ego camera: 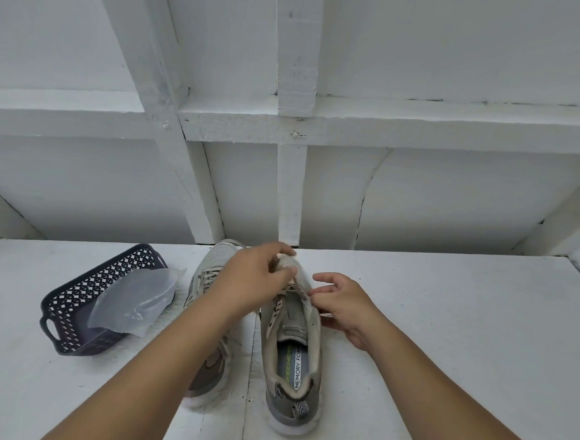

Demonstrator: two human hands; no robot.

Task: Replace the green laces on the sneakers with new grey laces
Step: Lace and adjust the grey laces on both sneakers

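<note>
Two grey sneakers stand side by side on the white table, toes pointing away from me. The right sneaker (291,354) has its tongue open and shows a printed insole. My left hand (253,279) reaches across and grips this sneaker's toe area. My right hand (341,302) pinches a pale lace (302,289) at the front eyelets. The left sneaker (210,265) is laced with a pale grey lace and is partly hidden under my left forearm. No green lace is visible.
A dark blue perforated basket (69,311) sits at the left, with a clear plastic bag (135,301) draped over its rim. A white wooden wall with beams (291,185) rises directly behind the sneakers. Bare table surface extends to the right.
</note>
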